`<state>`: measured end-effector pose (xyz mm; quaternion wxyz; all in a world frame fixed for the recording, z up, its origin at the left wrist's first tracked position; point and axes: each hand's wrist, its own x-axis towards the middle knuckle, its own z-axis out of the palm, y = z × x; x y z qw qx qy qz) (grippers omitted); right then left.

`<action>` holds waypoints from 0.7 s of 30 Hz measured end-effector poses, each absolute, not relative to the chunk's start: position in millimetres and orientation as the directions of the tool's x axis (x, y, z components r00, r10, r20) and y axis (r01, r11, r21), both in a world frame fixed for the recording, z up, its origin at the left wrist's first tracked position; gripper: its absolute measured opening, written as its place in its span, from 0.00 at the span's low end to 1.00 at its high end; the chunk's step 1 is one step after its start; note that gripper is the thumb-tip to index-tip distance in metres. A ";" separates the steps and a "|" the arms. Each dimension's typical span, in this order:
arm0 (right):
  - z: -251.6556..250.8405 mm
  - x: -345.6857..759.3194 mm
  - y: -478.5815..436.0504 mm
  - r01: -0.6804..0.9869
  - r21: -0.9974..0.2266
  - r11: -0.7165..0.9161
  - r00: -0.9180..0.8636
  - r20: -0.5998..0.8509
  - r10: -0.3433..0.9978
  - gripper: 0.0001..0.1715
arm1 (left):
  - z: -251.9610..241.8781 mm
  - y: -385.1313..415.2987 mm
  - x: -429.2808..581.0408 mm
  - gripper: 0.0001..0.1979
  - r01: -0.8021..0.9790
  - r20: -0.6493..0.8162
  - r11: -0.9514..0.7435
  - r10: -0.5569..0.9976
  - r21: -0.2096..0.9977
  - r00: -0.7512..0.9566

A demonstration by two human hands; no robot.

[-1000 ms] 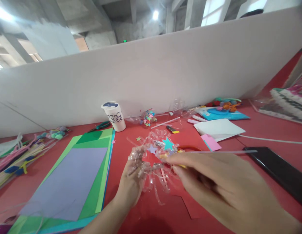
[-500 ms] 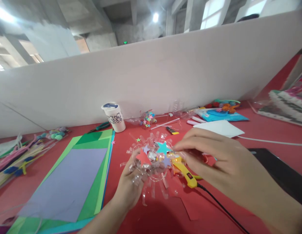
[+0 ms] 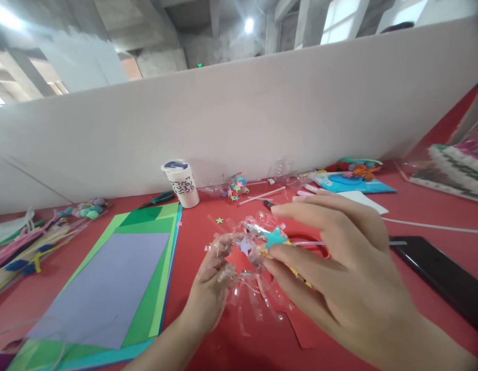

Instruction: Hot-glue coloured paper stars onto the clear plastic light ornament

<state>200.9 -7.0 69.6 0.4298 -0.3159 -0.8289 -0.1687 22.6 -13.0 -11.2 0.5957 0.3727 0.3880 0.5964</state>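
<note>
My left hand (image 3: 210, 278) is closed around the side of a clear plastic ornament with strips fanning outward (image 3: 249, 296). Paper stars sit on it: a red star (image 3: 239, 259), a lilac star (image 3: 244, 246) and a teal star (image 3: 275, 237). My right hand (image 3: 331, 263) reaches in from the right, its thumb and middle finger pinching the ornament's right side beside the teal star; the index finger is held apart above. A yellow hot glue gun (image 3: 301, 277) lies behind the right fingers, mostly hidden. Its tip cannot be seen.
Coloured paper sheets (image 3: 103, 283) lie at left beside pipe cleaners (image 3: 22, 252). A white cup (image 3: 182, 184) and a star-covered ball (image 3: 236, 186) stand near the white partition (image 3: 223, 113). A black phone (image 3: 436, 273) and a white cable (image 3: 436, 225) are at right.
My right hand has moved left and closer over the ornament, covering most of the glue gun. The ornament has turned in my left hand, and the teal star now sits further right.
</note>
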 end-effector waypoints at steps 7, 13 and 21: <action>67.2 198.0 -8.3 0.691 0.054 0.721 -0.403 0.857 0.322 0.09 | -9.8 -14.5 24.1 0.17 -0.464 -0.042 0.014 0.998 0.886 -0.051; 64.3 200.2 -8.9 0.682 0.079 0.727 -0.441 0.837 0.324 0.08 | -6.7 -15.3 26.0 0.08 -0.589 -0.105 0.062 0.994 0.806 -0.040; 58.4 195.0 -0.8 0.747 0.202 0.634 -0.466 0.839 0.282 0.06 | -4.4 -15.1 28.4 0.09 -0.591 -0.109 0.068 0.993 0.804 -0.035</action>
